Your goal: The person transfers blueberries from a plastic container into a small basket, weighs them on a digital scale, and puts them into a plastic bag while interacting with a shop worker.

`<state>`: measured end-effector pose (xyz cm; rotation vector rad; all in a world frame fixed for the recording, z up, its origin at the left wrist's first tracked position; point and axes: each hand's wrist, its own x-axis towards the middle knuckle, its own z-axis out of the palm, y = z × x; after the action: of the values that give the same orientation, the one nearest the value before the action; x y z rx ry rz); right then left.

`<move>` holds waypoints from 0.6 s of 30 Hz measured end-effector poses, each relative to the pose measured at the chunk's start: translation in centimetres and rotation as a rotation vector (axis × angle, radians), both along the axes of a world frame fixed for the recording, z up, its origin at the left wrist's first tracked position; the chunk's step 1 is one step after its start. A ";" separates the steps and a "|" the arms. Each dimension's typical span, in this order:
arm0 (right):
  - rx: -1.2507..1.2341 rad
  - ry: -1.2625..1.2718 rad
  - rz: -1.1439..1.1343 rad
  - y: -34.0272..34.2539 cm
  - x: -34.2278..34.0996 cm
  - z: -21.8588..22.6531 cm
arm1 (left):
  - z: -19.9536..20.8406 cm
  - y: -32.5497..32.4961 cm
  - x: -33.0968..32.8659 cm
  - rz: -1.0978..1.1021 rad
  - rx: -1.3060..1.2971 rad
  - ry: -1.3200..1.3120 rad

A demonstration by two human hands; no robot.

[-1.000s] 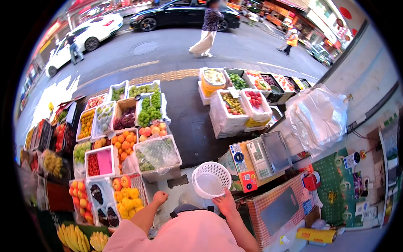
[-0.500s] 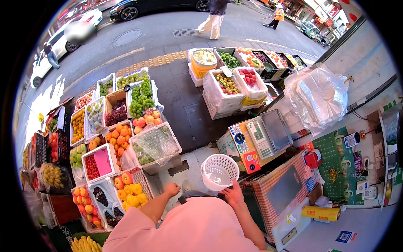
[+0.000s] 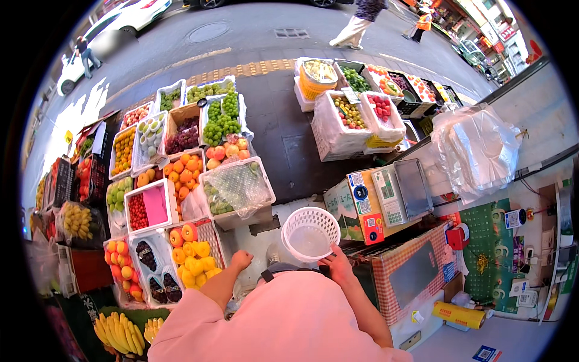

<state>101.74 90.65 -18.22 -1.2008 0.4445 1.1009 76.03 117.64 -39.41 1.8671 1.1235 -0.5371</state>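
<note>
My right hand [image 3: 338, 265] grips the near right rim of a round white plastic basket [image 3: 311, 234] with slotted sides. The basket is tilted a little and looks bare inside, held in front of my body. My left hand [image 3: 242, 260] is curled loosely into a fist to the left of the basket, touching nothing, with no object showing in it. Closest to it are a tray of yellow fruit [image 3: 197, 259] and a white crate of green fruit under a clear netted cover [image 3: 236, 190].
Fruit crates fill the left side, with bananas [image 3: 119, 333] lower left. Ahead stand more crates, including red fruit [image 3: 380, 107]. At right are a weighing scale [image 3: 403, 190], hanging clear plastic bags [image 3: 476, 151] and a checked-cloth counter [image 3: 410, 271]. Pedestrians and cars are on the street.
The whole view has shifted, with far things now higher and further right. The pedestrian in white trousers has walked to the right. My right hand still grips the basket; my left stays curled.
</note>
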 end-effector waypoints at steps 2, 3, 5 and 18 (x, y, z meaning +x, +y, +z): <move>-0.026 -0.006 0.021 0.3 0.0 0.1 | 0.1 -0.2 -0.4 0.022 -0.009 0.012; -0.030 -0.020 0.047 0.3 -0.1 0.0 | 0.1 -0.3 -0.4 0.026 -0.018 0.017; -0.036 -0.048 0.088 0.3 -0.3 0.0 | 0.5 -0.5 -0.3 0.010 -0.023 0.022; -0.009 -0.067 0.010 -2.2 -1.4 0.2 | -0.2 -1.2 3.2 -0.081 -0.081 -0.035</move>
<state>100.30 88.45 -18.06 -1.2450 0.3922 1.0648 79.20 116.48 -39.61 1.8512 0.9925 -0.5854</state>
